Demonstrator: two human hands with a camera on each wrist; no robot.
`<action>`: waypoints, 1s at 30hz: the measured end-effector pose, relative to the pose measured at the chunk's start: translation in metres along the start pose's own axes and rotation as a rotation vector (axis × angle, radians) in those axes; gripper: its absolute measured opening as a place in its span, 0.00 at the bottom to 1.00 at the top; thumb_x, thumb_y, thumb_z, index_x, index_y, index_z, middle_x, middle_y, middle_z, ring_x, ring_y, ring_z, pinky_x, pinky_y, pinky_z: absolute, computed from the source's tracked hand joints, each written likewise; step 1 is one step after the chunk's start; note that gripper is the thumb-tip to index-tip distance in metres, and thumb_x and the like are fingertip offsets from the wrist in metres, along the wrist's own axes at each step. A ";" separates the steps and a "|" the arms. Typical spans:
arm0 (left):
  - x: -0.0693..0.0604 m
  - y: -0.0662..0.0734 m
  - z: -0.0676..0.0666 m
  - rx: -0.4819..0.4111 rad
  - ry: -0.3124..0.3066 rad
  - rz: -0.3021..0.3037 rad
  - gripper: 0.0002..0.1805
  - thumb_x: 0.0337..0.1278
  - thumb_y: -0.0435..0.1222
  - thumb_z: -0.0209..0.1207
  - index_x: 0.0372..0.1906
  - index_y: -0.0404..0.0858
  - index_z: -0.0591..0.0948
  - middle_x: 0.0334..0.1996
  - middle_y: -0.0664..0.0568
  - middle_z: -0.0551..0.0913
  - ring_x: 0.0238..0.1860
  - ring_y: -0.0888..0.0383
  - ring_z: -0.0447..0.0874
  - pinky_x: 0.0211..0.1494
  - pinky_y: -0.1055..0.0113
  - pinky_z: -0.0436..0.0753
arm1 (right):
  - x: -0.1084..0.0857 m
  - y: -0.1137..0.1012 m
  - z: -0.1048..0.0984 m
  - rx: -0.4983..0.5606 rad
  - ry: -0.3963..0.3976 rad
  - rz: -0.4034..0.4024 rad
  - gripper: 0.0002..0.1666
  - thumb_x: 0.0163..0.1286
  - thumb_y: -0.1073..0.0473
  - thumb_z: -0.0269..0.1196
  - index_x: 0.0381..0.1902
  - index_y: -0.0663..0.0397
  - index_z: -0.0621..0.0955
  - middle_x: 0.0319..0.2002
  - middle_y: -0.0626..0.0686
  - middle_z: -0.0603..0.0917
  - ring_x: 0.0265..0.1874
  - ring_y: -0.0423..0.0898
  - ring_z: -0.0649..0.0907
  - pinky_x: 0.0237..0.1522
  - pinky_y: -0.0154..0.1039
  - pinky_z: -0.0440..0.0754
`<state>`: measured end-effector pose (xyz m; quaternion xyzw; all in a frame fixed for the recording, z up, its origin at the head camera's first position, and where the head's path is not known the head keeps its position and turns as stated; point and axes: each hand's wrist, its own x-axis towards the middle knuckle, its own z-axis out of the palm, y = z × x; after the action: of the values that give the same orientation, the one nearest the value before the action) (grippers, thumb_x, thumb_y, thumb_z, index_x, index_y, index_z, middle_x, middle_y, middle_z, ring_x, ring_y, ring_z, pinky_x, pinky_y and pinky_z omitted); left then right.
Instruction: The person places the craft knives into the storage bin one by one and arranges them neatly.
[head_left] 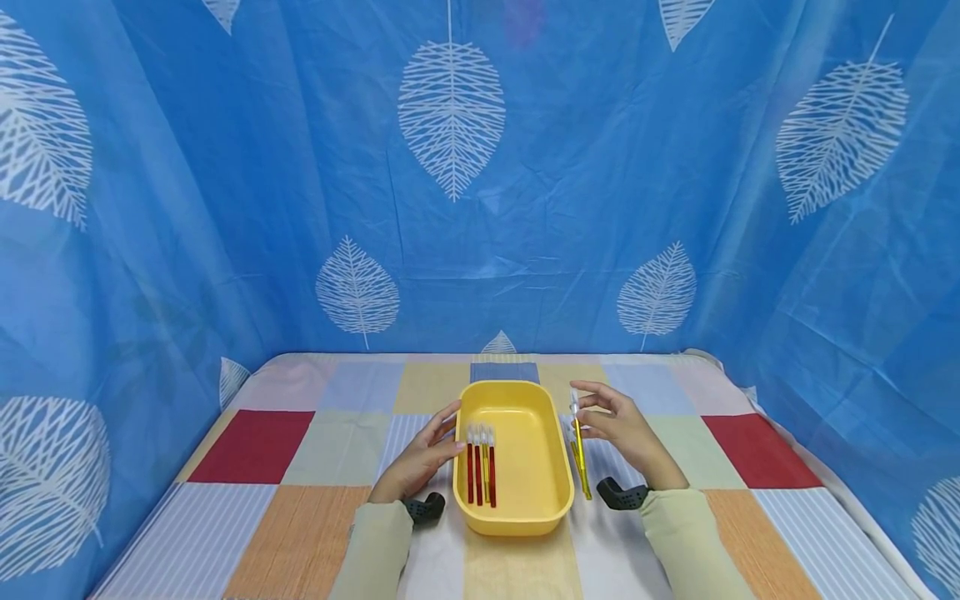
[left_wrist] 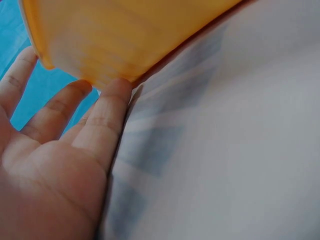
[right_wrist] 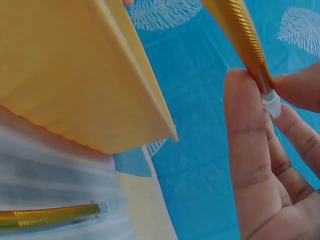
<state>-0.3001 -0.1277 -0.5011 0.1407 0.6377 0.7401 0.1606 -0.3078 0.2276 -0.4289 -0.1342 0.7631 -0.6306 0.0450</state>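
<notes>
My left hand (head_left: 422,460) is at the left side of a yellow plastic tray (head_left: 534,492), its fingers fairly straight against the outer wall and the thumb at the rim. Along the tray's left side lie slim capped craft knives, three red ones (head_left: 477,479) and one gold one (head_left: 486,477). Just beyond the right rim, my right hand (head_left: 618,427) pinches another gold craft knife (right_wrist: 245,45) near its clear cap, between thumb and fingers. This knife hangs handle down. One more gold craft knife (right_wrist: 55,216) lies on the cloth beside the tray's right wall.
A patchwork cloth (head_left: 337,450) with coloured squares covers the table. Blue curtains (head_left: 525,250) with white leaf prints stand behind it and at both sides. Dark camera mounts (head_left: 622,493) sit at both wrists.
</notes>
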 end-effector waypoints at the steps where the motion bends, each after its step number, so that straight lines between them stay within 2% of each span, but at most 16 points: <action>1: 0.000 0.000 0.000 0.000 0.005 -0.002 0.47 0.74 0.27 0.60 0.89 0.39 0.50 0.86 0.30 0.48 0.85 0.32 0.50 0.84 0.40 0.58 | 0.000 -0.001 0.001 0.006 -0.006 -0.006 0.34 0.76 0.70 0.63 0.77 0.71 0.69 0.51 0.66 0.83 0.40 0.44 0.89 0.46 0.39 0.92; 7: 0.001 0.000 0.000 -0.002 0.022 -0.011 0.47 0.74 0.27 0.59 0.89 0.40 0.50 0.86 0.31 0.48 0.85 0.32 0.51 0.84 0.40 0.58 | 0.002 -0.005 0.005 0.029 -0.044 -0.033 0.34 0.76 0.70 0.62 0.76 0.75 0.68 0.47 0.58 0.82 0.39 0.41 0.89 0.46 0.40 0.92; 12: 0.001 -0.001 0.000 -0.001 0.018 -0.010 0.47 0.74 0.27 0.59 0.89 0.39 0.50 0.86 0.30 0.48 0.85 0.32 0.50 0.84 0.40 0.58 | 0.006 -0.008 0.011 0.040 -0.083 -0.044 0.34 0.76 0.71 0.62 0.76 0.77 0.68 0.47 0.60 0.83 0.40 0.42 0.90 0.45 0.41 0.92; 19: -0.001 0.002 0.000 0.003 -0.001 0.006 0.48 0.74 0.27 0.59 0.89 0.37 0.48 0.86 0.29 0.48 0.85 0.31 0.50 0.84 0.41 0.59 | 0.011 -0.014 0.022 0.020 -0.130 -0.024 0.35 0.77 0.68 0.63 0.76 0.76 0.68 0.52 0.67 0.82 0.42 0.43 0.89 0.46 0.42 0.92; 30: -0.001 0.001 0.001 0.012 -0.007 0.012 0.47 0.73 0.27 0.59 0.89 0.38 0.48 0.86 0.31 0.48 0.85 0.32 0.52 0.84 0.39 0.59 | 0.021 -0.018 0.035 -0.014 -0.180 0.023 0.34 0.75 0.69 0.64 0.75 0.74 0.69 0.49 0.62 0.81 0.41 0.48 0.89 0.46 0.44 0.93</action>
<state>-0.2987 -0.1272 -0.4997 0.1482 0.6406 0.7368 0.1575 -0.3168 0.1858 -0.4168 -0.1819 0.7617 -0.6102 0.1196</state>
